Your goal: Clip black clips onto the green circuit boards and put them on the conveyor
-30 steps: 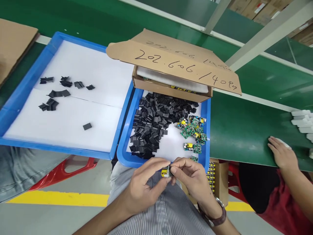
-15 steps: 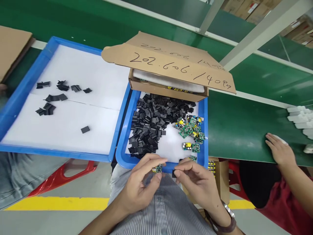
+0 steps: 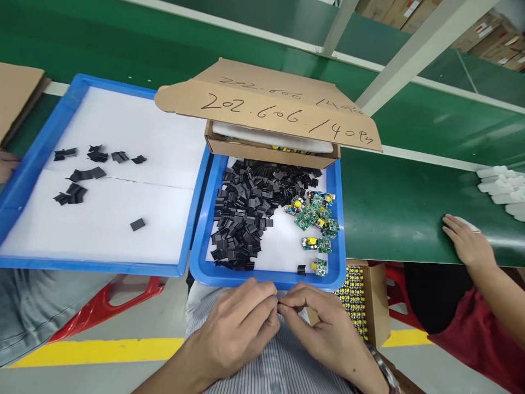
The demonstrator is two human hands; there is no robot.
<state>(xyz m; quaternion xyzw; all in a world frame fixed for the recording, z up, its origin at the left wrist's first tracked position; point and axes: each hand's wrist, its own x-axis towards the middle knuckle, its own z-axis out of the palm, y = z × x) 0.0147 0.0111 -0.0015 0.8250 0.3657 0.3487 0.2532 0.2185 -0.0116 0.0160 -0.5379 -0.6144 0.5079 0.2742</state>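
Head view: we press our left hand (image 3: 241,323) and right hand (image 3: 324,323) together, fingertips pinched on a small part hidden between them, just near of the small blue tray (image 3: 262,278) holding black clips (image 3: 246,213) and green boards (image 3: 314,216).

your shirt (image 3: 266,355): grey-white pinstripe. small tray (image 3: 262,278) before you: blue rim, white liner. clip pile (image 3: 250,213) in it: black. circuit boards (image 3: 314,216): green, yellow parts. large tray (image 3: 24,180) to your left: blue, white liner, few black pieces (image 3: 77,175). carton (image 3: 262,104): brown, black handwriting. belt (image 3: 394,202): dark green. floor stripe (image 3: 94,350): yellow on grey. stool (image 3: 106,301): red. co-worker's top (image 3: 471,339): dark red. foam pieces (image 3: 502,186) at far right: white.
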